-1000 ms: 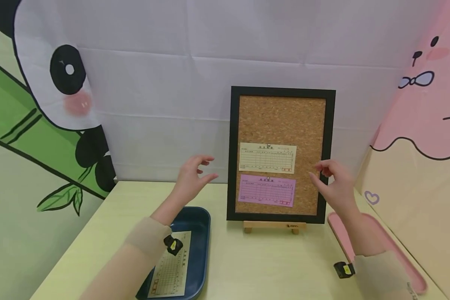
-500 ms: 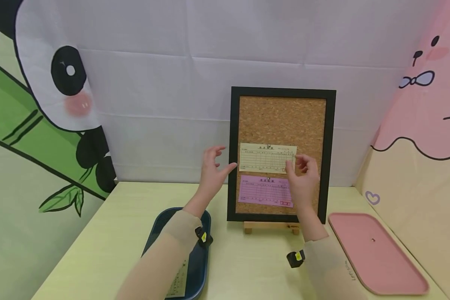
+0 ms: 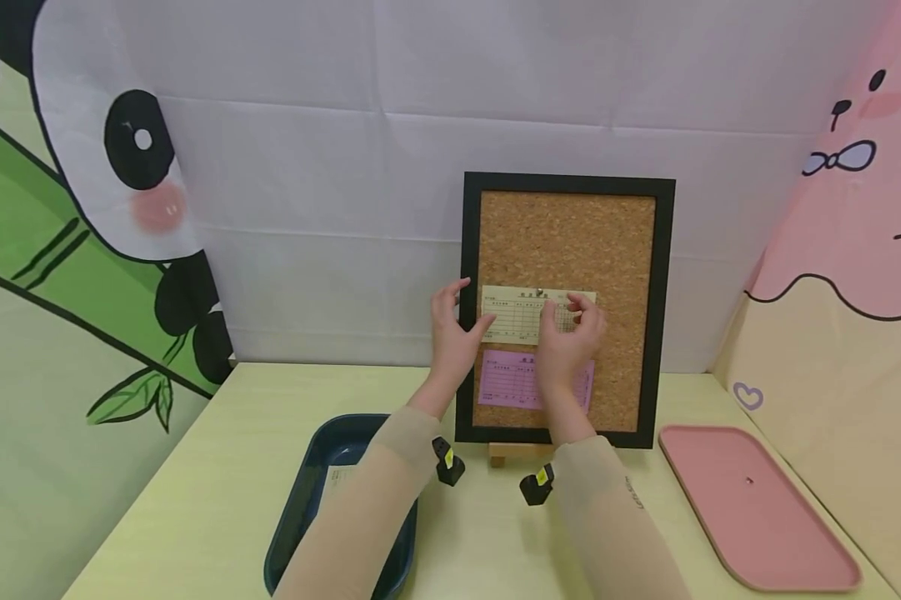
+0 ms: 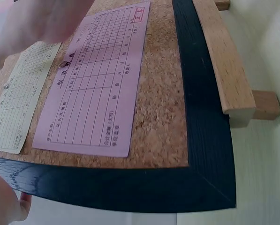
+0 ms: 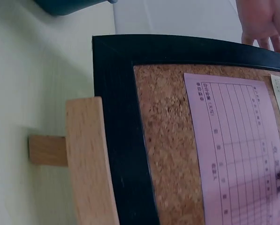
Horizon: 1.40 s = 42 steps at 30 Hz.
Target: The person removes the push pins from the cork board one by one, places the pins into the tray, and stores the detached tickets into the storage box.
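Note:
A black-framed corkboard point(image 3: 570, 237) leans on a small wooden easel point(image 3: 498, 454). Two printed forms are pinned to it: a cream slip point(image 3: 512, 315) and, below it, a purple slip point(image 3: 506, 379). A pushpin point(image 3: 539, 292) sits at the cream slip's top edge. My left hand point(image 3: 453, 337) is at the frame's left edge, thumb in front, fingers curving near the edge; firm contact cannot be told. In front of the slips is my right hand point(image 3: 570, 346), thumb and fingers apart near the pin, partly covering both slips. The purple slip's pin point(image 4: 64, 64) shows in the left wrist view.
A dark blue tray point(image 3: 288, 521) holding a slip of paper point(image 3: 336, 477) stands left, partly under my left sleeve. To the right lies a pink tray point(image 3: 788, 533) with a tiny object point(image 3: 748, 480) on it. A white cloth point(image 3: 330, 167) hangs behind the board.
My right hand has moved left from the board's right edge to the front of the slips. My left hand has moved right and up to the frame's left edge. Board and slips stay put.

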### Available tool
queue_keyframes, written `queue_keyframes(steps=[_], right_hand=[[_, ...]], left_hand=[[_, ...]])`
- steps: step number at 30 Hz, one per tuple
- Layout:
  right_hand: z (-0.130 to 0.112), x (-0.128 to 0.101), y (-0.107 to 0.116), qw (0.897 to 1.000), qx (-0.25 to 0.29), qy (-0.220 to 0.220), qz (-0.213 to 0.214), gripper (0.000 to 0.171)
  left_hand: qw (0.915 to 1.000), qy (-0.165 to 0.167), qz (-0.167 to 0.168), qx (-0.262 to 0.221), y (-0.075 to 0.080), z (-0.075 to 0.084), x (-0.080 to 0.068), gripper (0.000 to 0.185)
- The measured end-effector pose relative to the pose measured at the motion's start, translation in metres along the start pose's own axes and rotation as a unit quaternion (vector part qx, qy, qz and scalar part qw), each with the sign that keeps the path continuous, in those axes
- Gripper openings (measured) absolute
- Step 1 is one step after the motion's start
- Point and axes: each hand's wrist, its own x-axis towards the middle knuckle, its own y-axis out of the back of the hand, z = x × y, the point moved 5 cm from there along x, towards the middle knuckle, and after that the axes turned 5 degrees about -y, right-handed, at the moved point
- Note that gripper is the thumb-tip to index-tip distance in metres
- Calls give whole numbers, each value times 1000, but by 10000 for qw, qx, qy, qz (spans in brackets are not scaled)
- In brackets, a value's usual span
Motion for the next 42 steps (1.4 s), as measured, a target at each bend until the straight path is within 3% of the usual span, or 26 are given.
queue_keyframes(steps=[14, 24, 31, 42], right_hand=[[1, 6, -16, 9949, -949, 336, 115, 23], [2, 5, -19, 9923, -1197, 304, 91, 22], [1, 5, -20, 9905, -1300, 379, 221, 20], [1, 5, -21, 9880, -1341, 693, 327, 19]], left_hand=[[9999, -124, 12, 47, -10, 2, 10, 48], [9982, -149, 60, 578, -14, 2, 10, 42], [9979, -235, 103, 595, -13, 9, 10, 37], [9978, -253, 163, 597, -12, 4, 8, 23]])
